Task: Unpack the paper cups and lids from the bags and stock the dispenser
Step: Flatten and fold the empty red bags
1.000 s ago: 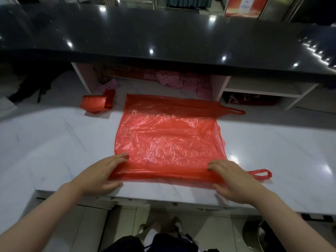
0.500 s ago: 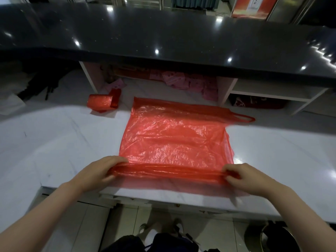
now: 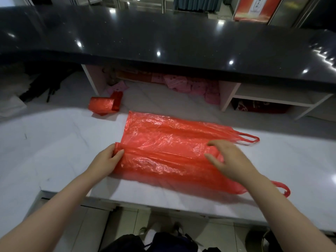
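An empty red plastic bag [image 3: 163, 146] lies flat on the white marble counter [image 3: 54, 146], its near part folded over onto the rest. My left hand [image 3: 106, 161] pinches the folded left edge between thumb and fingers. My right hand [image 3: 229, 160] hovers over the bag's right side with fingers spread and loosely bent, holding nothing. The bag's two handles stick out to the right. No cups, lids or dispenser are in view.
A folded red bag [image 3: 103, 105] lies at the back left of the counter. A black raised countertop [image 3: 163, 42] runs across the back, with shelves under it holding pink packets [image 3: 190, 86]. The counter's near edge is just below my arms.
Both hands carried the bag's near edge away from me, folding it over the middle. My right hand then let go of the edge and lifted above the bag.
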The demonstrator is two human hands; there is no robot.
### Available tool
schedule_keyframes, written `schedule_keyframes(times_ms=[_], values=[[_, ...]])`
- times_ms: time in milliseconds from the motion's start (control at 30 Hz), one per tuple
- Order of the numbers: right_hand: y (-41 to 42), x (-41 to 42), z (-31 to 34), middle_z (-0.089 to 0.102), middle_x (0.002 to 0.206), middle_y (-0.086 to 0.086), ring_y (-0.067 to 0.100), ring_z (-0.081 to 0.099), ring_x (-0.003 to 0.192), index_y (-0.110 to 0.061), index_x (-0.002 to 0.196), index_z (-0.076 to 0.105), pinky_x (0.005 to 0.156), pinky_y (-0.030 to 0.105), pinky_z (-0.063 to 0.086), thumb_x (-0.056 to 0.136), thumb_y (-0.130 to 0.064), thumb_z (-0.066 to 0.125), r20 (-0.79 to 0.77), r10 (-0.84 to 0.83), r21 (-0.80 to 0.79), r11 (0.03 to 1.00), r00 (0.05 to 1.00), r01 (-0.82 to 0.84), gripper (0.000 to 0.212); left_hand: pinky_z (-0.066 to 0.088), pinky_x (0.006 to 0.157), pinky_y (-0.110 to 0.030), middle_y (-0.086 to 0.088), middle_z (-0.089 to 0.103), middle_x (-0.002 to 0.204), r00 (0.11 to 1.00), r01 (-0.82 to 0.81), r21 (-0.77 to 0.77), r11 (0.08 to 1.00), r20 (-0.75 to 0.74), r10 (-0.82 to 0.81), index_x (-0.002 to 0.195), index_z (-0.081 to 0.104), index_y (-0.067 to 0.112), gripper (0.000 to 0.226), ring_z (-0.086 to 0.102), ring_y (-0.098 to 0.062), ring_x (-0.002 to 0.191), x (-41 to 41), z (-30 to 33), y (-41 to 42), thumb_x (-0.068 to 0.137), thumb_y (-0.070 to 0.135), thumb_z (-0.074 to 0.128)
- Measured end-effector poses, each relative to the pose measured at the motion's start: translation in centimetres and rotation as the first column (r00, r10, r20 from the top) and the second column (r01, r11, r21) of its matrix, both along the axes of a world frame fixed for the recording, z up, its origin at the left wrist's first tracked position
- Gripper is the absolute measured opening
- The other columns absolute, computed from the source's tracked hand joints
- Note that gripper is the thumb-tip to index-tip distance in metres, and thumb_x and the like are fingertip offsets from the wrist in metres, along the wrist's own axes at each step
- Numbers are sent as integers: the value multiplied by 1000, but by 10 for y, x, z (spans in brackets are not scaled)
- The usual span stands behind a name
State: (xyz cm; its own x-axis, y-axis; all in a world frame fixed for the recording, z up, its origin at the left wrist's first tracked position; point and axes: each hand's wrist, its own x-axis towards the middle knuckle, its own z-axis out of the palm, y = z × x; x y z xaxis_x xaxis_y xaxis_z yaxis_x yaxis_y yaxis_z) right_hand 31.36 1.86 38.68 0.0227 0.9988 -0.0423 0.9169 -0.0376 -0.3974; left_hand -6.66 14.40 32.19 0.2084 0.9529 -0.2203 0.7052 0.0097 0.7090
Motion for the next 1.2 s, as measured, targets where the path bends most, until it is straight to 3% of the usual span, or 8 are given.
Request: schedule_keyframes(times_ms=[100,233,333,400,533,733,967,1200], values=[[1,-31,-24,61,131,-2,20,54,122,-22,132,58,103,32,36,94,-53,51,98,170,-28,985,981,-168,49,43,63,-34,1,64,80,992,15,25,1000,-127,-12,88,50,20,17,61,-23,77,3,-2,1,100,32,51],[13,-50,-56,67,116,0,25,63,104,-22,127,62,90,40,50,95,-38,50,216,203,1,978,955,-208,37,47,71,-39,-5,61,111,966,62,142,988,-257,-24,134,43,17,37,63,-30,91,8,-5,2,100,28,51],[24,-54,-65,67,103,1,28,63,92,-23,120,65,77,39,51,94,-25,57,205,176,-2,984,963,-179,28,52,70,-47,-15,54,125,908,131,319,939,-419,16,141,42,10,48,61,-38,97,10,-12,1,95,17,54],[28,-57,-64,65,101,2,29,61,90,-22,122,64,72,40,50,93,-20,55,208,175,1,984,962,-180,30,50,82,-51,-18,54,129,879,252,501,828,-476,21,138,49,8,48,56,-39,107,12,-15,1,90,7,53],[37,-63,-62,61,116,4,30,56,105,-19,134,55,87,43,47,90,-18,51,189,176,-43,984,966,-171,44,34,107,-43,-6,60,134,783,615,554,561,-514,-350,127,61,18,37,53,-28,125,33,-17,-11,92,17,48],[37,-97,-61,56,138,9,28,48,131,-12,135,53,114,49,35,80,-20,54,138,238,159,953,961,-258,56,11,121,-44,8,44,152,691,663,254,704,-569,-445,146,43,29,51,35,-15,144,50,-37,-11,102,47,26],[39,-118,-92,-2,164,-7,8,-9,150,-26,159,7,124,37,-5,105,-53,20,86,318,-81,947,944,-311,62,5,122,-42,10,27,161,712,630,215,746,-543,-445,156,24,30,60,19,-11,149,46,-44,-20,101,53,24],[28,-76,-100,-13,162,-12,7,-15,150,-28,158,-2,122,32,-10,97,-68,12,143,147,-80,987,979,-137,75,-1,122,-38,7,8,164,724,588,216,780,-569,-389,159,12,26,75,5,-14,152,32,-49,-15,98,70,15]])
